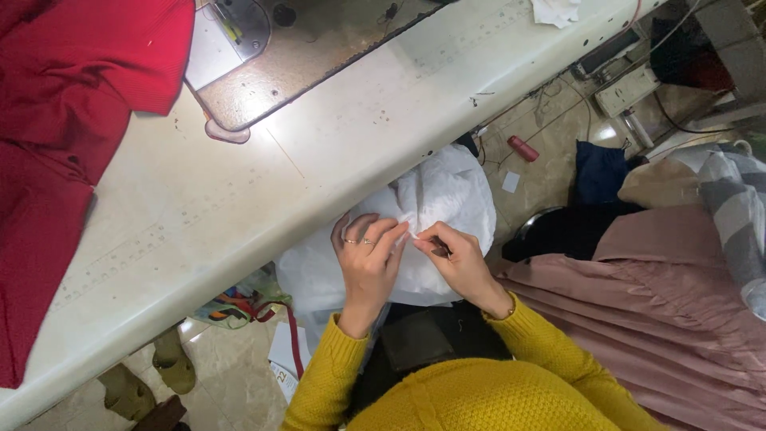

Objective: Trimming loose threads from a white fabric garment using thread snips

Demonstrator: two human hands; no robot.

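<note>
Below white sewing table [239, 191], both hands [411, 259] pinching white fabric [443, 195].

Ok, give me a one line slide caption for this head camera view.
Both hands, left hand and right hand, pinch white fabric in the lap beside a pale sewing table holding red cloth.

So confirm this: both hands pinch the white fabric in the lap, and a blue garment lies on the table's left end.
Not quite. The head view shows the left hand and right hand pinching the white fabric, but the garment on the table is red, not blue.
</note>
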